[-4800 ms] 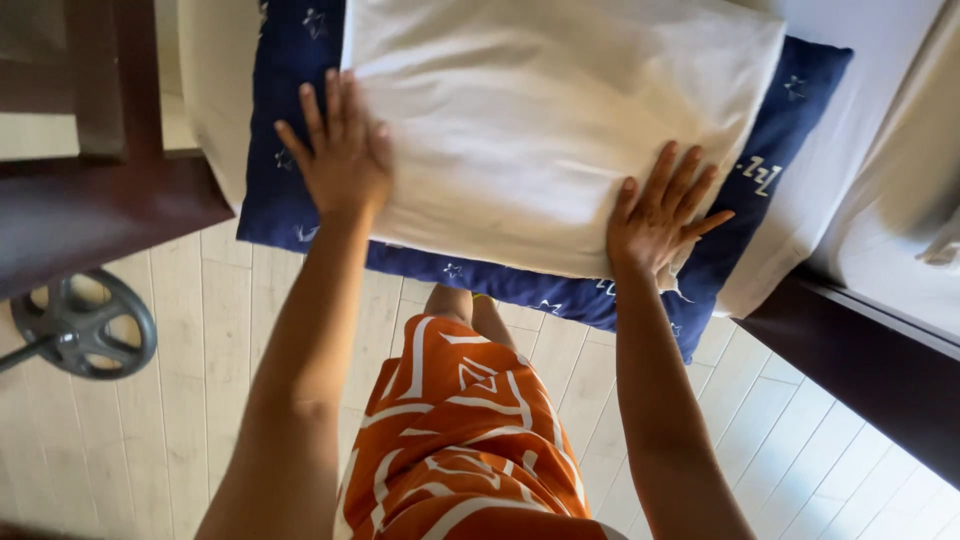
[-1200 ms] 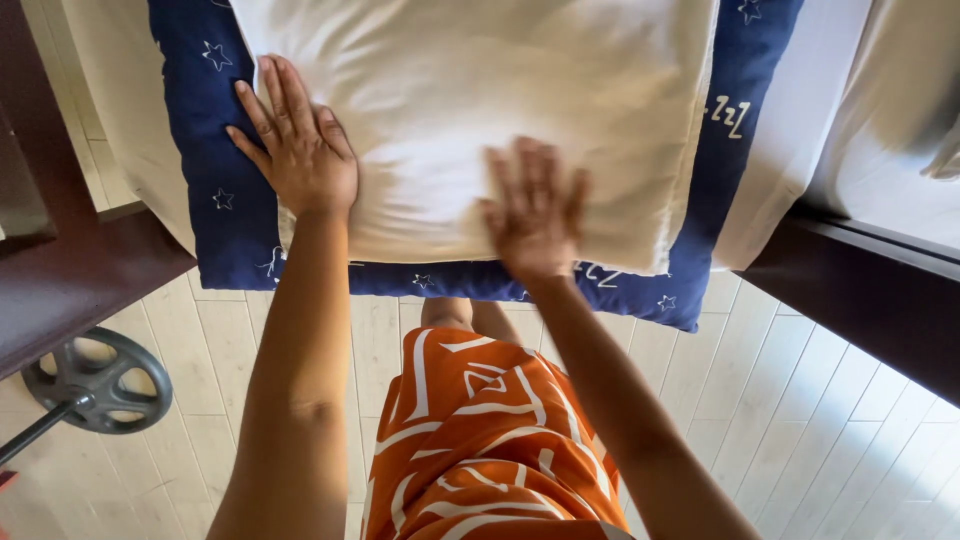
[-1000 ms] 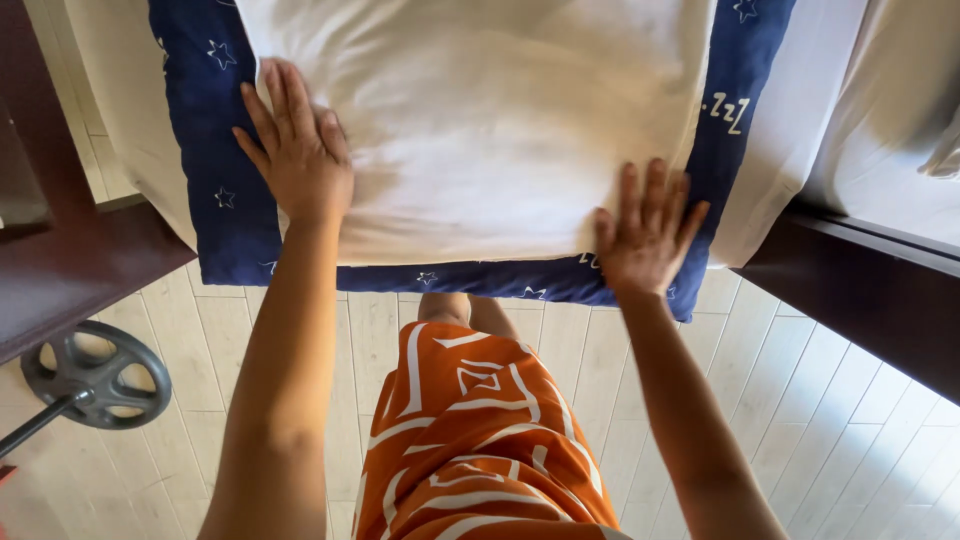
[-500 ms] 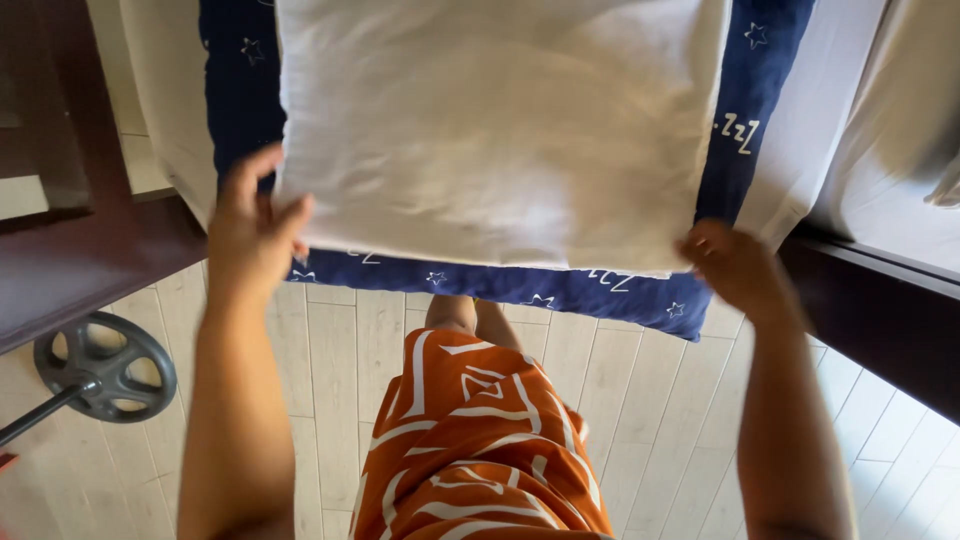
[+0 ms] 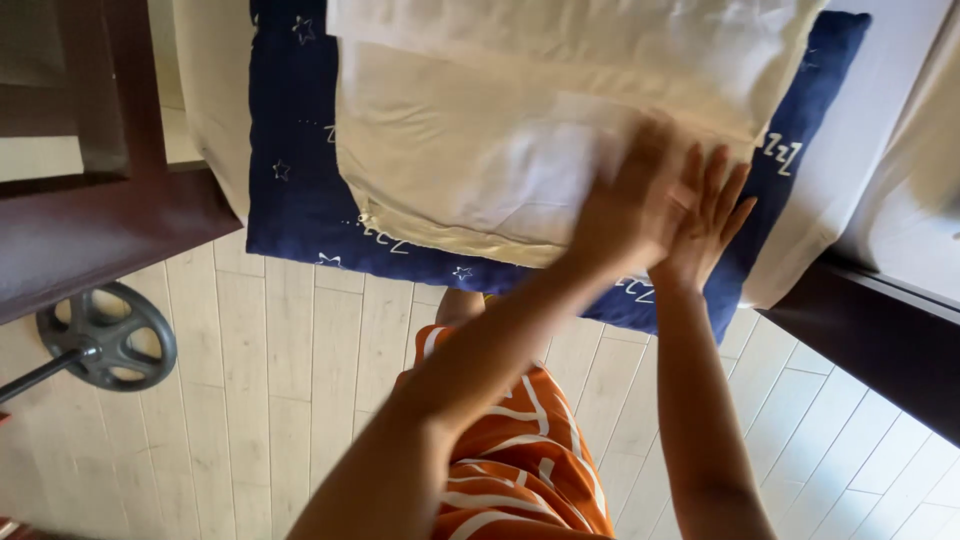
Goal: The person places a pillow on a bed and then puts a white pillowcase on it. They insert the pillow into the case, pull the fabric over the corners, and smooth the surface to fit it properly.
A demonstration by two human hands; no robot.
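A cream pillow [image 5: 450, 170] lies on a dark blue pillow [image 5: 300, 190] printed with small white stars, at the bed's near edge. A whiter layer [image 5: 580, 50] covers the cream pillow's far part. My left arm crosses from lower left, and my left hand [image 5: 625, 215], blurred by motion, rests flat on the cream pillow's near right corner. Right beside it my right hand [image 5: 705, 215] lies with fingers spread, over the edge of the cream pillow and the blue one. Neither hand holds anything.
Dark wooden furniture [image 5: 100, 230] stands at the left, and a dark bed frame [image 5: 880, 340] runs along the right. A black wheel-shaped base [image 5: 110, 335] sits on the pale plank floor [image 5: 300, 400]. My orange patterned shorts [image 5: 520, 470] show below. White bedding [image 5: 860, 150] lies to the right.
Both hands have let go of the cream pillow's near corners. My left hand has swept across to the right corner beside my right hand. The pillow now lies lower, showing more blue at left.
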